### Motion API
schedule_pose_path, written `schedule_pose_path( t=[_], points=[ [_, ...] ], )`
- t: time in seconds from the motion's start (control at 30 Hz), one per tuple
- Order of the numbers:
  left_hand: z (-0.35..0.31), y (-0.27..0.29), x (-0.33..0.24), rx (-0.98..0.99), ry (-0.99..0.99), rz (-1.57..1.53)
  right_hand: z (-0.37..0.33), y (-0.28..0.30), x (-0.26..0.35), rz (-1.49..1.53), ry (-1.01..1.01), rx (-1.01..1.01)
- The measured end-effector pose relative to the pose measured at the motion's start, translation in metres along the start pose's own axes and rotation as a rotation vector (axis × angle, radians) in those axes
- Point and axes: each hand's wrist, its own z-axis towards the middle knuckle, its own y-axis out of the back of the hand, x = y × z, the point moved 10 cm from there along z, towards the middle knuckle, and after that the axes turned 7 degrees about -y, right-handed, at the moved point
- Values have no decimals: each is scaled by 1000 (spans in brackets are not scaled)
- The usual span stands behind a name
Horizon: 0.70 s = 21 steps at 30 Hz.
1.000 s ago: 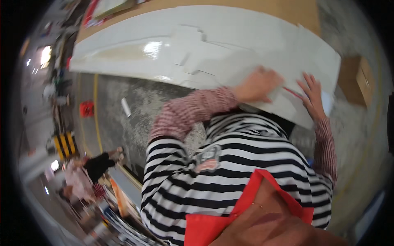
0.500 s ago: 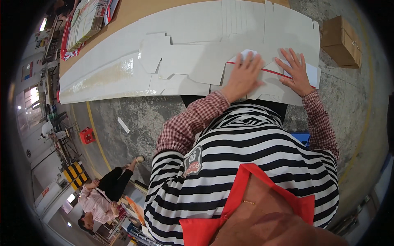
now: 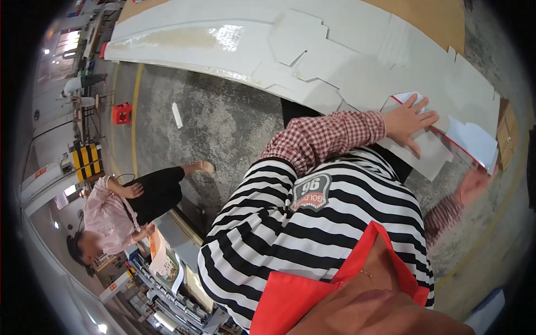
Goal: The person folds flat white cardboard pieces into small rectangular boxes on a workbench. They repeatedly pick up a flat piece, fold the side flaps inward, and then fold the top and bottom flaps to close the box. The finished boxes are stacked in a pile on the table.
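Observation:
My left hand (image 3: 410,120), in a red checked sleeve, lies flat with fingers spread on a pile of white die-cut cardboard sheets (image 3: 346,72) spread on a long low surface. Under its fingers is a white sheet with a red edge (image 3: 469,142), whose right end is lifted off the pile. My right hand (image 3: 474,184) is blurred and sits at that lifted corner, where it seems to grip the sheet. My striped shirt and red apron fill the lower middle of the view.
Another person (image 3: 120,209) in a pink top and black skirt stands on the grey floor at lower left. A red crate (image 3: 121,113), a yellow-black barrier (image 3: 86,159) and a yellow floor line are at left. A brown cardboard box (image 3: 507,134) sits at right.
My right hand has dropped off the pile toward the lower right, drawing the red-edged sheet's corner with it. My left hand stays pressed on the sheets. The view has swung.

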Motion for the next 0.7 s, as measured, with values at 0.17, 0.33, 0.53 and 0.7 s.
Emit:
schedule_pose_path(
  t=[0.17,0.33,0.53,0.7],
  points=[
    [-12,20,41,-190,-48,-326,9,-148,-129,-609,60,186],
    [-130,126,102,134,231,368,-28,-250,-219,-1583,328,838],
    [-174,130,110,273,197,462,-39,-253,-223,-1480,228,941],
    [-133,139,161,411,184,132,-8,-200,-195,-812,-149,458]
  ],
)
